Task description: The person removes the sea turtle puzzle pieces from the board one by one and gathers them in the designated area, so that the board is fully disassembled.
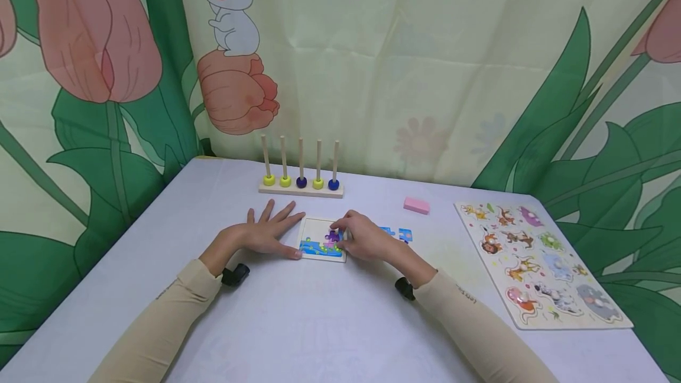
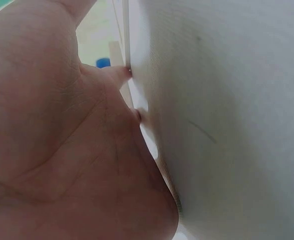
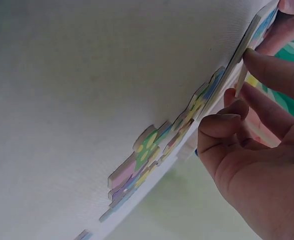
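A small jigsaw tray (image 1: 323, 259) with a pale rim lies on the table, partly filled with blue, purple and green pieces (image 1: 314, 247). My left hand (image 1: 266, 234) rests on the table at its left side, fingers spread and thumb at the lower left corner. In the left wrist view, the left palm (image 2: 61, 135) faces the camera. Over the tray's right part, my right hand (image 1: 366, 236) pinches a puzzle piece (image 3: 241, 82), seen nearly edge-on in the right wrist view; its picture is hidden. Several loose puzzle pieces (image 3: 147, 147) lie beside the tray, partly behind the right hand.
Behind the tray stands a wooden peg stand (image 1: 301, 190) with yellow and dark blue beads. A pink block (image 1: 417, 205) sits to the back right. Far right lies a large animal puzzle board (image 1: 502, 285). A printed curtain (image 1: 372, 75) hangs behind the table.
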Demonstrator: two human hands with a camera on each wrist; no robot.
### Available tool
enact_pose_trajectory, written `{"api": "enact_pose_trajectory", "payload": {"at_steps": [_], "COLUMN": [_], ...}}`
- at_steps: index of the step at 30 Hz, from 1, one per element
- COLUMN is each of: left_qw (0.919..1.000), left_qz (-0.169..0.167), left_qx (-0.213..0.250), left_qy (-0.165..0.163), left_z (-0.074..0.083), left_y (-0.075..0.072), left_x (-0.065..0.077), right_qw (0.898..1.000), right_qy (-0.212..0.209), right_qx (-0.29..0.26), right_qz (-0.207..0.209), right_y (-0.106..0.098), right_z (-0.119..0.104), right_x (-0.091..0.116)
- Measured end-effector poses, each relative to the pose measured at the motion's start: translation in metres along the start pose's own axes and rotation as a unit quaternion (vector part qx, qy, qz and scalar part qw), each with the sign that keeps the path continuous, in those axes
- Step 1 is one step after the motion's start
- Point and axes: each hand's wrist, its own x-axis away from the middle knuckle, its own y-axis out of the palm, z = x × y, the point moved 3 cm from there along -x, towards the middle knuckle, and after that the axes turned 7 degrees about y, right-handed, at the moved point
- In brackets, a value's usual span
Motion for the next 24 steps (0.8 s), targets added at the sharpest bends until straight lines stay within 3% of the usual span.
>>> {"api": "enact_pose_trajectory", "payload": {"at_steps": [24], "left_qw": [1.0], "left_qz": [0.006], "left_qx": [-0.004], "left_qy": [0.001], "left_z": [-0.001], "left_y": [0.002], "left_x": [0.0], "right_qw": [0.999], "right_qy": [0.006], "right_qx": [-0.033], "right_qz": [0.023], "right_y": [-0.005], "right_z": [0.018], "right_x": [0.016]}}
